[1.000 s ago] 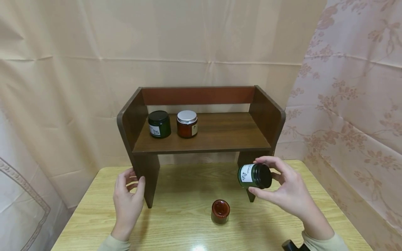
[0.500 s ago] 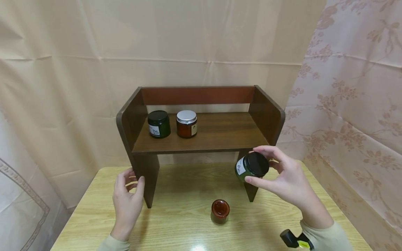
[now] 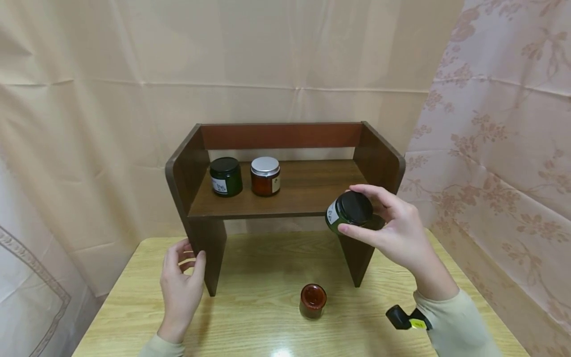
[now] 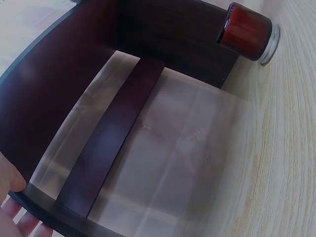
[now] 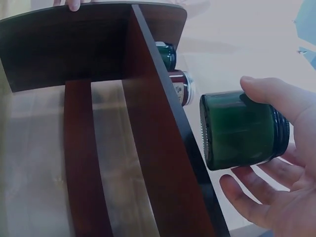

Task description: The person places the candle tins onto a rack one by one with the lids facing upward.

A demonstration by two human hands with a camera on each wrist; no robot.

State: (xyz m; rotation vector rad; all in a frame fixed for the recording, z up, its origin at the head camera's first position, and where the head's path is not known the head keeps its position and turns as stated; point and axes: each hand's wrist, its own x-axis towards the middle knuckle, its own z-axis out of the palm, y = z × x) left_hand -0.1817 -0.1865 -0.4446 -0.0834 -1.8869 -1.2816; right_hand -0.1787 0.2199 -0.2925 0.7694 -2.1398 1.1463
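My right hand (image 3: 397,230) grips a green glass jar (image 5: 242,129) with a black lid and a white label. The jar is tilted, its lid towards me, at the front edge of the wooden shelf (image 3: 312,198), right of the middle. With thumb and fingers on either side of its edge, my left hand (image 3: 180,287) holds the shelf's left side panel (image 4: 47,212). On the shelf board's left stand another green jar (image 3: 226,177) with a black lid and an amber jar (image 3: 265,177) with a silver lid. A smaller amber jar (image 4: 247,32) stands upside down on the table.
The shelf's right side panel (image 3: 379,161) rises beside my right hand. A back rail (image 3: 281,136) runs along the rear. Wood-grain tabletop (image 3: 250,327) lies under and before the shelf. Cloth curtains (image 3: 285,59) hang behind and at the sides.
My right hand has raised the green jar from below the board to its front edge, moving slightly left and tipping its lid upward. My left hand has stayed put.
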